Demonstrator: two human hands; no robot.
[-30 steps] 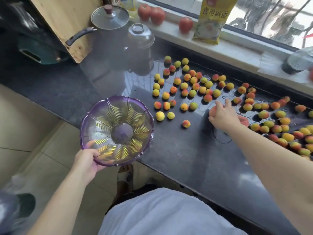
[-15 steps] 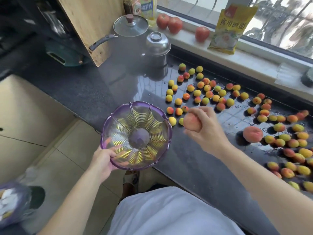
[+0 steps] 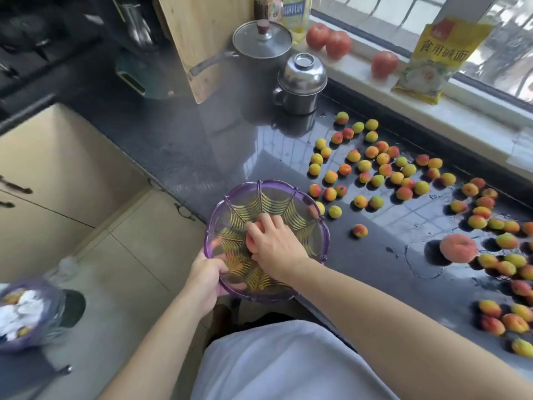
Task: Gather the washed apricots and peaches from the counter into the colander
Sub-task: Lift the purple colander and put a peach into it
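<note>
A purple see-through colander (image 3: 314,223) hangs at the counter's front edge. My left hand (image 3: 206,272) grips its near-left rim. Inside the bowl, my right hand (image 3: 274,241) is closed over a pink peach (image 3: 251,242), which is mostly hidden under the fingers. A second peach (image 3: 458,247) lies on the wet black counter (image 3: 360,269) to the right. Several small yellow and red apricots (image 3: 383,168) are spread across the counter from the middle to the right edge.
A lidded steel mug (image 3: 300,82), a lidded pot (image 3: 261,40) and a wooden board (image 3: 202,39) stand at the back. Three tomatoes (image 3: 328,41) and a yellow bag (image 3: 438,59) sit on the windowsill. Low at the left is a bin (image 3: 31,313).
My right hand took a peach from the counter and carried it left into the colander. My left hand brought the colander closer to the counter edge.
</note>
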